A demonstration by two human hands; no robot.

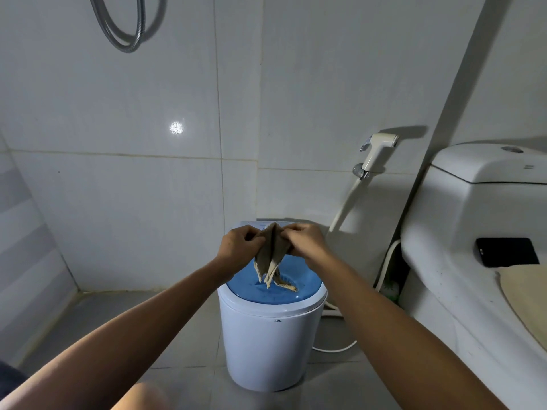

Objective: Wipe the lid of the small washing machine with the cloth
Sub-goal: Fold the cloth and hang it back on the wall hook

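A small white washing machine (266, 344) stands on the grey floor in the corner, topped by a round blue lid (251, 288). Above the lid hangs a beige cloth (272, 253), folded and drooping, its lower corners touching or nearly touching the lid. My left hand (238, 245) pinches the cloth's upper left edge. My right hand (306, 241) pinches its upper right edge. Both hands are close together over the back of the lid.
A white toilet (473, 232) stands at the right with a black phone (506, 251) and a beige cover (527, 300) on it. A bidet sprayer (377, 152) hangs on the tiled wall. A white hose (334, 349) runs along the floor behind the machine.
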